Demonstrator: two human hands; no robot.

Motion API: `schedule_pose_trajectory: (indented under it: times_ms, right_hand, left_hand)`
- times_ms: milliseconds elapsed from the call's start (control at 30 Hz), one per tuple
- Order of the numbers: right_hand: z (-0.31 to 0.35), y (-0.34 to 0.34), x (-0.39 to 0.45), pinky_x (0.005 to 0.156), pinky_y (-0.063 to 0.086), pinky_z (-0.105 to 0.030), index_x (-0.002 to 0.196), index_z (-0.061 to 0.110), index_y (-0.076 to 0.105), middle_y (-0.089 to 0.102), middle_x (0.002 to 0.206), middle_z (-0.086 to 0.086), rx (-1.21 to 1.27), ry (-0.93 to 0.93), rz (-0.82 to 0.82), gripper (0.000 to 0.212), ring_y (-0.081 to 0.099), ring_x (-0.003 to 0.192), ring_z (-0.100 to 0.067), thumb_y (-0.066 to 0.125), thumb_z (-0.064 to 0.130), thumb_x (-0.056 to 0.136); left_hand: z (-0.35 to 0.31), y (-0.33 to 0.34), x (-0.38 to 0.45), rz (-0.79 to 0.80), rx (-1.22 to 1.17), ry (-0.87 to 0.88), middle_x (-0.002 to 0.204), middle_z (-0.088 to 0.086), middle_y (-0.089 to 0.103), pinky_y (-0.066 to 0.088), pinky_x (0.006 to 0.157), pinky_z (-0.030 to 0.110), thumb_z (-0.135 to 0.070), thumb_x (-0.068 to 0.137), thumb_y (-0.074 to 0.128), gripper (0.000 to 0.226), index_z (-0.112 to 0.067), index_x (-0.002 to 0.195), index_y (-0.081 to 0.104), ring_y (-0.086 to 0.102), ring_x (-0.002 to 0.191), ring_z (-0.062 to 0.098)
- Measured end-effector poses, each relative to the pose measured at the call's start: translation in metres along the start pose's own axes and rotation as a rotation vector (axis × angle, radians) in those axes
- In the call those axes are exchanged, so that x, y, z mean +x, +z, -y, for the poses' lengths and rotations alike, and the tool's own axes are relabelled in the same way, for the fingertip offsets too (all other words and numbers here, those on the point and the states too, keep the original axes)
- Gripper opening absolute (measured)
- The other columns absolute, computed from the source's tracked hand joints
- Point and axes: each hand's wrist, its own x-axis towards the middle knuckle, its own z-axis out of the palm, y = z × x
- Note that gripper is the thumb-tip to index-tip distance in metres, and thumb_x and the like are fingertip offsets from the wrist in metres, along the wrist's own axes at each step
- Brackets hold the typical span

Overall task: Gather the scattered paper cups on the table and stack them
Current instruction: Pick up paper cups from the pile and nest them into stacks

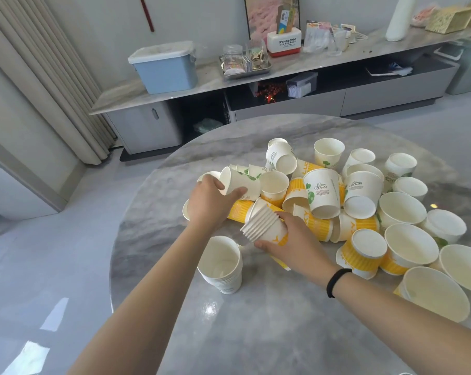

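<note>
A heap of paper cups (323, 196), white with green print or yellow-ribbed, covers the right half of the round grey marble table (256, 320). My left hand (210, 204) grips a white green-printed cup (241, 182) lying on its side at the heap's left edge. My right hand (294, 244) holds a tilted stack of yellow-and-white cups (261, 226), rims pointing left. An upright stack of white cups (222, 263) stands on the table just below both hands.
The table's left edge (115, 266) drops to a glossy floor. Beyond the table stands a low sideboard (229, 79) with a blue lidded bin (165, 67), a tray of jars and a tissue box. Curtains hang at left.
</note>
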Motion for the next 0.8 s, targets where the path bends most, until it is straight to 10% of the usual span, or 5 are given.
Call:
schedule_pose_trajectory:
  times_ms: [167, 300, 467, 600, 800]
  right_hand:
    - [-0.001, 0.000, -0.005, 0.090, 0.047, -0.031, 0.133, 0.022, 0.042, 0.053, 0.121, 0.001, 0.020, -0.002, -0.027, 0.079, 0.054, 0.110, -0.016, 0.075, 0.052, 0.068]
    - [-0.001, -0.008, -0.015, 0.087, 0.047, -0.029, 0.128, 0.023, 0.044, 0.053, 0.117, 0.003, 0.056, -0.035, -0.079, 0.074, 0.054, 0.108, -0.014, 0.075, 0.050, 0.067]
    - [-0.001, -0.019, -0.034, 0.084, 0.045, -0.028, 0.126, 0.017, 0.044, 0.054, 0.119, -0.002, 0.110, -0.009, -0.115, 0.073, 0.053, 0.107, -0.017, 0.079, 0.042, 0.068]
    - [0.009, -0.020, -0.047, 0.083, 0.046, -0.028, 0.126, 0.018, 0.045, 0.055, 0.118, -0.002, 0.119, -0.026, -0.111, 0.073, 0.054, 0.106, -0.016, 0.079, 0.042, 0.067]
    - [0.022, -0.012, -0.054, 0.080, 0.041, -0.025, 0.123, 0.017, 0.045, 0.052, 0.115, 0.000, 0.087, -0.075, -0.094, 0.069, 0.052, 0.107, -0.016, 0.080, 0.039, 0.068]
  left_hand:
    - [-0.006, 0.006, 0.001, 0.027, -0.012, 0.041, 0.120, 0.008, 0.062, 0.042, 0.073, 0.028, -0.037, 0.085, 0.063, 0.033, -0.014, 0.109, 0.066, 0.062, 0.100, 0.028]
    - [-0.010, -0.026, -0.027, -0.132, 0.075, 0.267, 0.112, 0.003, 0.065, 0.038, 0.077, 0.029, -0.032, 0.090, 0.058, 0.026, -0.013, 0.105, 0.069, 0.049, 0.114, 0.026]
    - [0.004, -0.072, -0.075, -0.355, 0.372, 0.682, 0.075, 0.005, 0.072, 0.032, 0.073, 0.033, -0.024, 0.083, 0.058, 0.020, -0.009, 0.078, 0.071, 0.061, 0.083, 0.033]
    - [0.012, -0.088, -0.102, -0.310, 0.567, 0.739, 0.056, -0.001, 0.065, 0.033, 0.071, 0.032, -0.029, 0.081, 0.059, 0.022, -0.016, 0.067, 0.069, 0.061, 0.064, 0.028]
    - [0.025, -0.068, -0.115, 0.116, 0.690, 0.488, 0.106, 0.003, 0.069, 0.036, 0.083, 0.028, -0.038, 0.097, 0.041, 0.031, -0.023, 0.104, 0.068, 0.059, 0.101, 0.025]
